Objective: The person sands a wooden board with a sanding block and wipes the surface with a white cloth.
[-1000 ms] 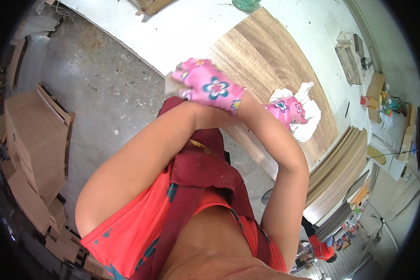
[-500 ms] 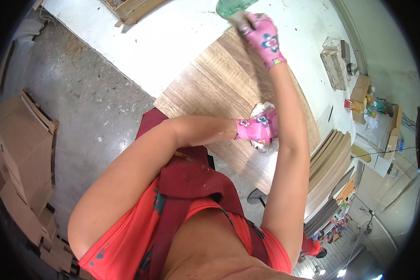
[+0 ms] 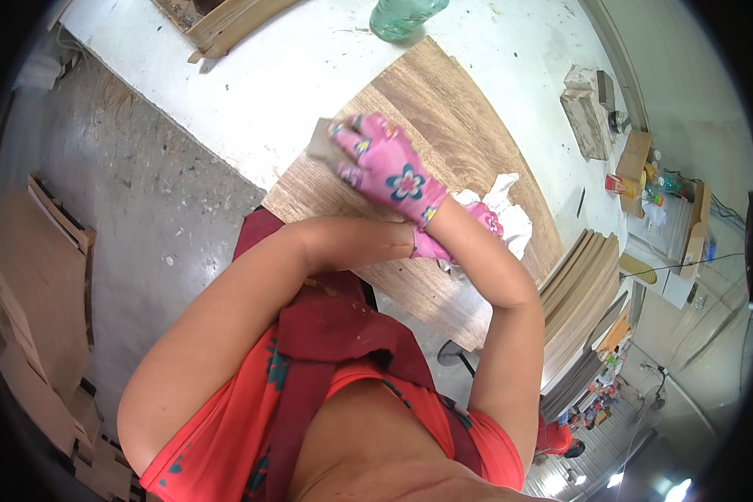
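White bench [image 3: 276, 67] takes up most of the upper view. Wood-grain board [image 3: 452, 109] lies flat on it, near edge running about along the bench's edge. Board finish: light brown, darker streaks along the grain, more pronounced toward the far side; near end paler with a shine on it. Far edge reads bowed, can't tell if that's shape or lens. Stack of panels [image 3: 579, 284] just past the board's right end, lying on their long sides, tan to grey-brown. White cloth [image 3: 514, 219] on the board's right half, crumpled, loose folds sticking up. Green bottle [image 3: 402, 21] near the board's far corner, see-through, top cut off by frame. Right hand [image 3: 391, 171], pink flowered glove, over the board's left part, fingers closed around a pad [image 3: 320, 140]. Left hand [image 3: 431, 243], same glove type, is at the cloth, partly behind the right forearm; fingers hidden, can't tell if gripping. Pad: small, grey-tan, blocky, sticks out past the fingertips; surface detail too blurred to read.
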A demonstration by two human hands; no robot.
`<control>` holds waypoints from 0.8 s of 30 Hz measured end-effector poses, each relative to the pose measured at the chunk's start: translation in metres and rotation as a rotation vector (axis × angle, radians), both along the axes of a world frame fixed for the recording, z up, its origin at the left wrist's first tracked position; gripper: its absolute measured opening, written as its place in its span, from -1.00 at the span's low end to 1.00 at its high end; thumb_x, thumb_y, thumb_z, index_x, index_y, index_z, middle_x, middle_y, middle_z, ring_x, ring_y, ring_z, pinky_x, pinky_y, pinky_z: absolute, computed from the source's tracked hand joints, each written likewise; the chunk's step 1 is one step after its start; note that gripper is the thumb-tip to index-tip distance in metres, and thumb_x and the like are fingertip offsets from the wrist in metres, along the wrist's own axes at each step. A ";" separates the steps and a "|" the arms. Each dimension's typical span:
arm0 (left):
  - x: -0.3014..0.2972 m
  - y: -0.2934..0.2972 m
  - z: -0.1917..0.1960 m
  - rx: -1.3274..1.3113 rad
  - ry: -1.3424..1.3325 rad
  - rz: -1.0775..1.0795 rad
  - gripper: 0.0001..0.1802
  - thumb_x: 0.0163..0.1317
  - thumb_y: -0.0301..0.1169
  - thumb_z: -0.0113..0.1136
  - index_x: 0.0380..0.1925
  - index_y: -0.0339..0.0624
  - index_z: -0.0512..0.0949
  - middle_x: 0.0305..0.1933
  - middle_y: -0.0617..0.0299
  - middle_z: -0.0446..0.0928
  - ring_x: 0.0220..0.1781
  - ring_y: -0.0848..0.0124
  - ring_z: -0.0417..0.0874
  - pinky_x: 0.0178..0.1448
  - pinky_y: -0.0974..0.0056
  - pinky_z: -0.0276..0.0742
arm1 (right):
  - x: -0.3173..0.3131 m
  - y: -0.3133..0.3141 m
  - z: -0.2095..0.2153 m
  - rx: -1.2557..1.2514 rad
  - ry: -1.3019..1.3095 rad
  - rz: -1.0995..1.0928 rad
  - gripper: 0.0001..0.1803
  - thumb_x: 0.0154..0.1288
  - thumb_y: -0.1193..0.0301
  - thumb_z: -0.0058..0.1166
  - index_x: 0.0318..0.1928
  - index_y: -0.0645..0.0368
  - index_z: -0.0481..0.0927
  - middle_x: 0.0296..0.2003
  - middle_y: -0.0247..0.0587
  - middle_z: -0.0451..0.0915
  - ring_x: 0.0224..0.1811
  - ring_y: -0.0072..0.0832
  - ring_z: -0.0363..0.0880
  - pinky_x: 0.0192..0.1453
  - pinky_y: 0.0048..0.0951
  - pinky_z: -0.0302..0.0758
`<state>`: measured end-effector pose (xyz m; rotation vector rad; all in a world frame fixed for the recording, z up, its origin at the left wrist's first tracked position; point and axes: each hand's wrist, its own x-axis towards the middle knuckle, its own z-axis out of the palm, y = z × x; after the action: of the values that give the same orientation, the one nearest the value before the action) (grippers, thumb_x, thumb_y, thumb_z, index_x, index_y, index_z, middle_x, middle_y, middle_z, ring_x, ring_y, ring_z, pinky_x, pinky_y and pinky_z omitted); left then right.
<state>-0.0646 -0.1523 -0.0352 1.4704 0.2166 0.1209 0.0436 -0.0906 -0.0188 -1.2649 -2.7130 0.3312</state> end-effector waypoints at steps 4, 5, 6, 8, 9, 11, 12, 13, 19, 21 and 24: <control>0.037 0.004 0.001 0.086 -0.097 0.075 -0.58 0.14 -0.37 -0.02 0.04 -0.16 0.40 0.09 0.07 0.40 0.18 0.22 0.38 0.24 0.20 0.24 | 0.019 0.078 0.031 -0.207 -0.063 -0.447 -0.53 0.33 0.08 -0.19 0.04 0.17 0.45 -0.15 0.09 0.48 -0.07 -0.20 0.48 -0.01 -0.24 0.54; 0.050 0.004 0.002 0.116 -0.138 0.084 -0.58 0.12 -0.38 0.00 0.03 -0.15 0.41 0.07 0.07 0.41 0.16 0.21 0.39 0.22 0.20 0.25 | 0.038 0.102 0.013 -0.069 -0.097 -0.488 -0.53 0.32 0.09 -0.16 0.03 0.18 0.46 -0.16 0.12 0.47 -0.05 -0.20 0.49 -0.03 -0.25 0.55; 0.062 0.003 0.002 0.150 -0.174 0.090 -0.57 0.09 -0.38 0.01 0.02 -0.14 0.42 0.05 0.08 0.42 0.14 0.21 0.40 0.20 0.20 0.27 | 0.057 0.120 -0.005 0.060 -0.118 -0.522 -0.43 0.29 -0.03 -0.15 0.12 0.11 0.47 -0.14 0.14 0.47 -0.05 -0.16 0.47 0.01 -0.19 0.51; 0.081 0.005 0.002 0.223 -0.225 0.134 -0.56 0.03 -0.38 0.05 -0.01 -0.13 0.43 0.01 0.09 0.43 0.10 0.21 0.43 0.15 0.20 0.30 | 0.053 0.130 0.002 0.047 -0.043 -0.600 -0.53 0.25 0.13 -0.06 0.08 0.12 0.50 -0.15 0.12 0.48 -0.07 -0.10 0.48 0.05 -0.18 0.46; 0.086 0.007 0.001 0.266 -0.244 0.164 -0.56 0.01 -0.39 0.07 -0.02 -0.12 0.44 0.00 0.09 0.44 0.08 0.21 0.44 0.13 0.19 0.32 | 0.053 0.131 0.006 0.060 -0.045 -0.540 -0.55 0.23 0.14 -0.06 0.04 0.13 0.52 -0.16 0.11 0.47 -0.09 -0.11 0.48 0.05 -0.19 0.44; 0.098 0.011 0.003 0.369 -0.292 0.236 -0.55 -0.05 -0.39 0.10 -0.05 -0.10 0.46 -0.04 0.10 0.46 0.04 0.20 0.46 0.09 0.19 0.35 | 0.056 0.120 0.007 0.122 0.052 -0.522 -0.66 0.21 0.19 -0.08 -0.16 0.14 0.58 -0.17 0.14 0.52 -0.15 -0.03 0.50 -0.04 -0.15 0.45; 0.105 0.011 0.005 0.415 -0.314 0.258 -0.54 -0.08 -0.40 0.12 -0.06 -0.09 0.47 -0.06 0.11 0.46 0.02 0.20 0.48 0.07 0.19 0.37 | 0.066 0.110 0.003 0.153 0.062 -0.517 -0.61 0.22 0.17 -0.07 -0.07 0.14 0.55 -0.17 0.10 0.50 -0.13 -0.09 0.49 -0.01 -0.18 0.44; 0.108 0.014 0.005 0.470 -0.325 0.293 -0.53 -0.10 -0.40 0.14 -0.07 -0.09 0.47 -0.08 0.11 0.47 0.00 0.20 0.49 0.05 0.19 0.39 | 0.071 0.102 0.003 0.181 0.081 -0.492 -0.56 0.23 0.15 -0.05 0.03 0.13 0.53 -0.17 0.06 0.47 -0.11 -0.14 0.48 0.02 -0.21 0.43; 0.153 0.005 -0.018 0.825 -0.366 0.366 -0.49 -0.27 -0.42 0.24 -0.15 -0.04 0.52 -0.20 0.15 0.52 -0.12 0.19 0.56 -0.08 0.18 0.48 | 0.185 0.025 0.013 -0.107 0.112 -0.717 -0.55 0.19 0.19 0.05 0.07 0.09 0.52 -0.15 -0.01 0.48 -0.11 -0.17 0.50 0.05 -0.30 0.44; 0.171 0.004 -0.033 0.969 -0.293 0.338 -0.50 -0.32 -0.43 0.23 -0.19 0.00 0.54 -0.29 0.22 0.53 -0.20 0.21 0.58 -0.14 0.16 0.50 | 0.221 -0.002 0.010 -0.051 0.013 -0.725 -0.54 0.17 0.23 0.08 0.08 0.07 0.51 -0.18 0.00 0.49 -0.13 -0.17 0.50 0.04 -0.31 0.44; 0.171 0.004 -0.030 0.974 -0.156 0.183 -0.40 -0.29 -0.41 0.23 -0.06 -0.02 0.53 -0.12 0.19 0.54 -0.04 0.20 0.55 0.04 0.18 0.45 | 0.230 -0.006 0.005 -0.031 -0.046 -0.742 -0.56 0.15 0.25 0.09 0.06 0.08 0.53 -0.19 0.00 0.51 -0.12 -0.16 0.50 0.05 -0.30 0.44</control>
<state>0.1066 -0.1483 -0.0649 2.3922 0.1689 0.5445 0.2740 -0.0968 -0.0137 -2.1604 -2.0576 0.2485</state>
